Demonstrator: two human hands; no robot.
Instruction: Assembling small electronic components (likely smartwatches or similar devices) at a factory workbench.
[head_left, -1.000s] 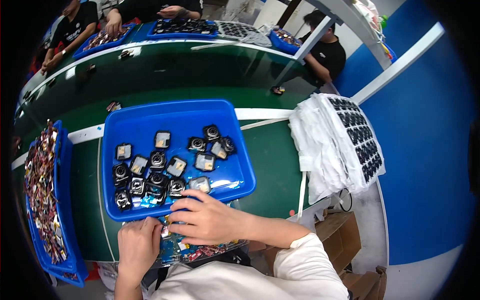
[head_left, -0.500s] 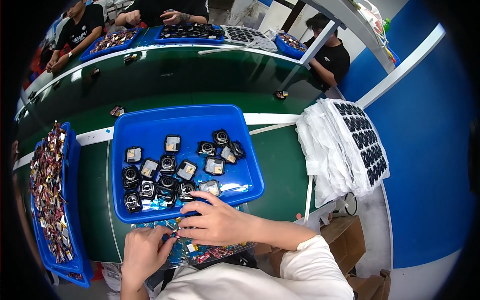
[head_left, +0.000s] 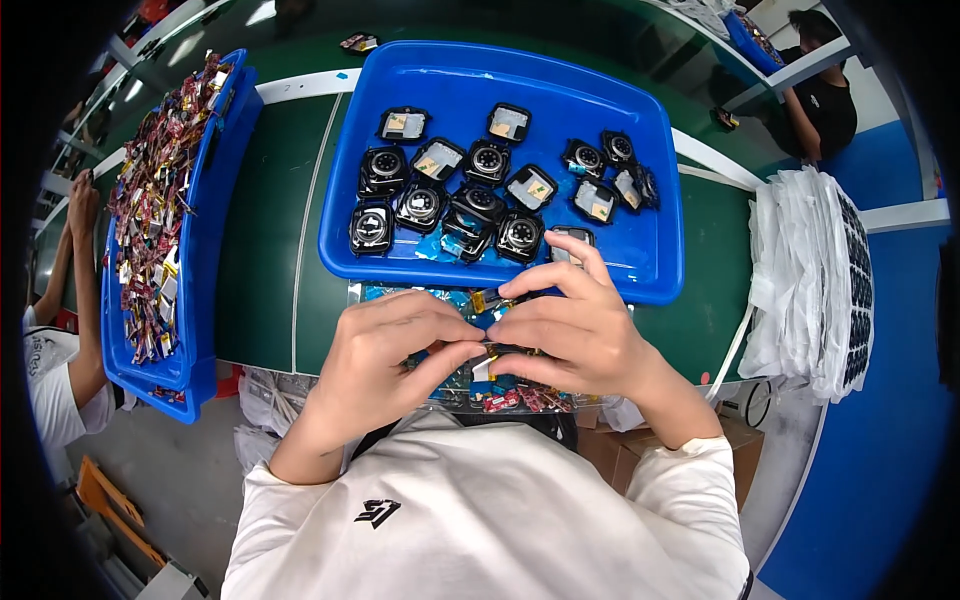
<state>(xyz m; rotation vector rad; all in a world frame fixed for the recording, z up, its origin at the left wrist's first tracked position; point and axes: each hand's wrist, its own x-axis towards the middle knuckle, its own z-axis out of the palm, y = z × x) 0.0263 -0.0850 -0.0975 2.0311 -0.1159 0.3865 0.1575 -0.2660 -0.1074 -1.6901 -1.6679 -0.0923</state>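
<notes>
My left hand (head_left: 395, 345) and my right hand (head_left: 580, 325) meet in front of the big blue tray. Fingertips of both close on a small circuit board with a white block (head_left: 484, 368), which they mostly cover. Under them lies a clear tray (head_left: 455, 402) with blue film scraps and red circuit boards (head_left: 515, 401). Inside the big blue tray (head_left: 640, 290), several black smartwatch cases (head_left: 420, 203) lie loose, some showing a round lens-like back and others a grey inside. The right index finger is up near one case (head_left: 572, 245) at the tray's near edge.
A blue bin (head_left: 205, 340) heaped with red circuit boards (head_left: 150, 240) stands at the left. Stacked white trays (head_left: 800, 290) with black parts sit at the right on the green table (head_left: 265, 240). Another person's arm (head_left: 85, 290) shows far left; a person (head_left: 825, 100) sits far right.
The view has tilted down and shifted, so the trays sit higher in the picture. Both hands stay together at the small board, and the left hand's fingers now reach further right.
</notes>
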